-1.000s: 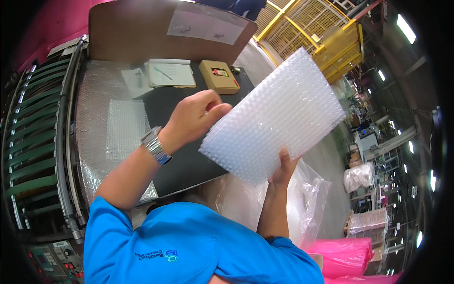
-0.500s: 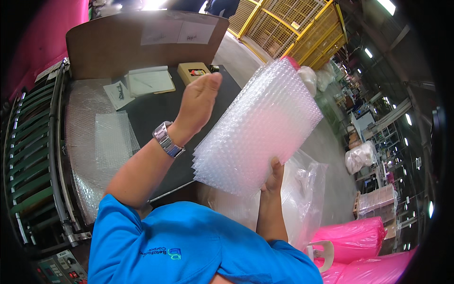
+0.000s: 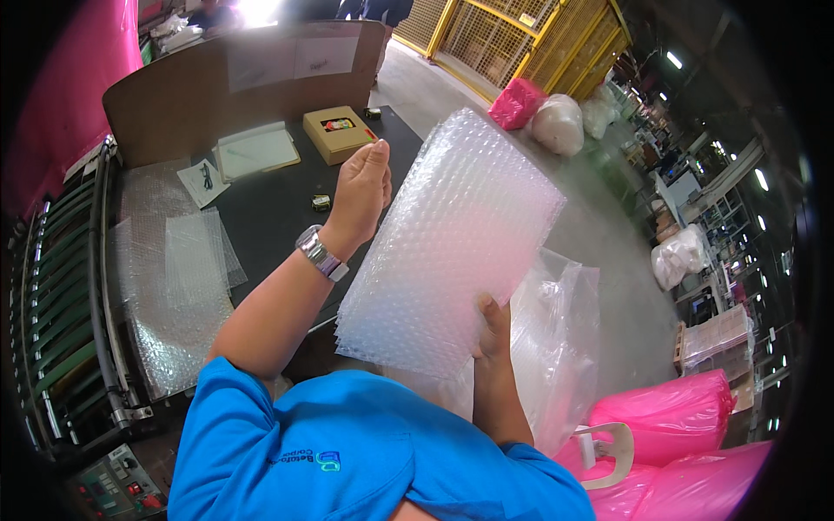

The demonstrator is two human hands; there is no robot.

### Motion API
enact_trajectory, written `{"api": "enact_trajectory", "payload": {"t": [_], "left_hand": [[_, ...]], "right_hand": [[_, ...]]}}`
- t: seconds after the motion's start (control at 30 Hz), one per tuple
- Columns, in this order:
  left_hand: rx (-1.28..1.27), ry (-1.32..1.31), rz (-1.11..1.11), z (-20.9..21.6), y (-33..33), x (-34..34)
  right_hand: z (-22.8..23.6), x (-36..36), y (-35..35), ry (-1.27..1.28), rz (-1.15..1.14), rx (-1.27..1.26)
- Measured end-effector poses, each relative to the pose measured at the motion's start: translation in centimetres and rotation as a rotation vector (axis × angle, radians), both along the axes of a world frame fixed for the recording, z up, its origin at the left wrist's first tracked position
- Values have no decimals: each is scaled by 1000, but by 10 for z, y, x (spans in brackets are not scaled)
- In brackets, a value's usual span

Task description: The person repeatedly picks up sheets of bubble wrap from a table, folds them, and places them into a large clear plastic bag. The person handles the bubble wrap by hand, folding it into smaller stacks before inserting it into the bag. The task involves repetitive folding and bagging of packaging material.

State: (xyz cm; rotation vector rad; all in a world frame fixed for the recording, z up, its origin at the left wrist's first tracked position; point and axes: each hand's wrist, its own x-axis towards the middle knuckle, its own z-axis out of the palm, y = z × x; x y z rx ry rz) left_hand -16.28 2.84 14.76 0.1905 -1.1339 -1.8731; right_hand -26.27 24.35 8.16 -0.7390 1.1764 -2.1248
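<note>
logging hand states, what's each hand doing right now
Left hand: curled closed; whether it holds anything cannot be told.
Right hand: holding a rectangular stack of clear plastic bubble-wrap sheets.

Your right hand grips glossy, bumpy plastic bubble wrap; left of that grip, your watch is polished metal, the tabletop smooth, matt; below right, the rolls are glossy plastic.

right hand partly hidden, person cut off
</note>
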Motion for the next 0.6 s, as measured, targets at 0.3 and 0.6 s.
{"api": "enact_trajectory", "payload": {"t": [0.3,0.6], "left_hand": [[-913,-471,109,-19,25,-20],[-234,-386,101,-38,51,-33]], "right_hand": [[-34,-28,28,-81,37,73],[-28,-51,43,-159,15,16]]}}
